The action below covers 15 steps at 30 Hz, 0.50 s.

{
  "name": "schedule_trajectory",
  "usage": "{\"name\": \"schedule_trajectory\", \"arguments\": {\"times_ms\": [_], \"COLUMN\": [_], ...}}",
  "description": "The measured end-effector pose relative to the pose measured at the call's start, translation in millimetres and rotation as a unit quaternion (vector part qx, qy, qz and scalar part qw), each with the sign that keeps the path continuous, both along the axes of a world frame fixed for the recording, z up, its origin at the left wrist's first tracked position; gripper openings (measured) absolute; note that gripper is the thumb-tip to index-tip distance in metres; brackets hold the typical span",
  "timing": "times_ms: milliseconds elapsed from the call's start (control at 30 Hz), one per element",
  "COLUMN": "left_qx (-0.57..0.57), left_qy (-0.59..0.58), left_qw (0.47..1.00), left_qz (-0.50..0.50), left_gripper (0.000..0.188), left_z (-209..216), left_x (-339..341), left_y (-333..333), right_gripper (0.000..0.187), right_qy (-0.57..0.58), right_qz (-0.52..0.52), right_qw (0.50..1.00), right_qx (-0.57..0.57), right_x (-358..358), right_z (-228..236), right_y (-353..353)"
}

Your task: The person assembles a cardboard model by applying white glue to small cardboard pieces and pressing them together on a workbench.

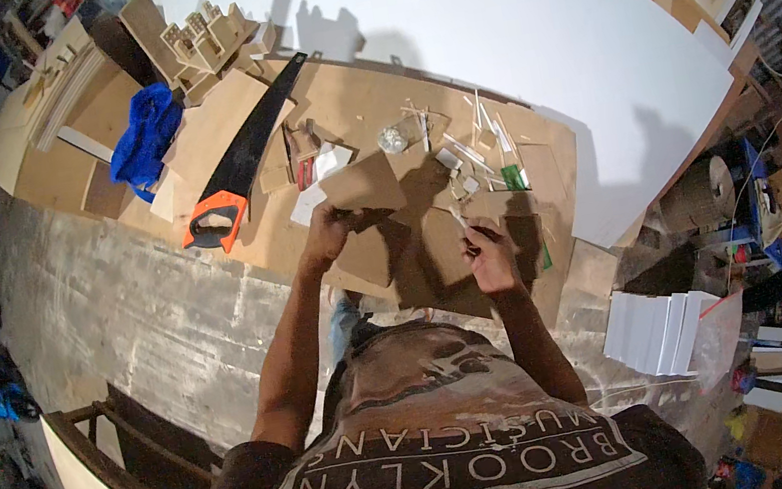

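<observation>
Bare hands at a work surface; clock hours are counted from between the hands, with 12 lying away from the person. The left hand (329,233) grasps a flat brown four-sided panel (360,188) by its near edge, lifted above a broad tan board (336,116). The right hand (491,258), toward 4 o'clock, pinches a slim whitish stick (458,218) between thumb and fingertips, its other fingers curled; stick and panel are apart.

At 12 o'clock on the board stands or lies a small clear rounded container (392,138) with pale contents too small to identify; whether it is a bag or a jar cannot be told. Thin white strips (464,152) lie scattered between 1 and 2 o'clock, near a small green rectangular piece (514,178). At 10 o'clock rests a handsaw with a black blade and orange handle (242,160); beyond it are a crumpled blue cloth (144,145) and an open plywood box (30,162), its interior in shadow. At 4 o'clock, a translucent plastic bag (721,337) adjoins a stack of white panels (652,332); its contents are unclear.
</observation>
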<state>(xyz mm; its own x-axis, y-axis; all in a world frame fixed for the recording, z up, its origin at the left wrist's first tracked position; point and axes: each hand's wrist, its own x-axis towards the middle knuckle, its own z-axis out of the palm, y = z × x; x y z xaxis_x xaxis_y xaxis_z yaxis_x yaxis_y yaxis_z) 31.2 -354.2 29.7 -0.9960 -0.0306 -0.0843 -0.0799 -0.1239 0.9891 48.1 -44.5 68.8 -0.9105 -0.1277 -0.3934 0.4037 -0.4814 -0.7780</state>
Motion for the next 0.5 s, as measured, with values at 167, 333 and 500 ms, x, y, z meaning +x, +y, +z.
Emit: {"name": "schedule_trajectory", "arguments": {"times_ms": [167, 333, 500], "left_qx": [-0.136, -0.195, -0.178], "left_qy": [0.035, 0.021, 0.022], "left_qw": [0.986, 0.960, 0.955], "left_qz": [-0.089, -0.200, -0.238], "left_gripper": [0.026, 0.029, 0.019], "left_z": [13, -1, -23], "left_x": [-27, -54, -66], "left_y": [5, 3, -4], "right_gripper": [0.004, 0.009, 0.015], "right_qy": [-0.012, 0.064, 0.104], "right_qz": [-0.015, 0.013, 0.054], "right_qw": [1.000, 0.991, 0.977], "right_qx": [0.023, 0.121, 0.178], "right_x": [8, 6, 5], "right_z": [-15, -5, 3], "right_y": [19, 16, 10]}}
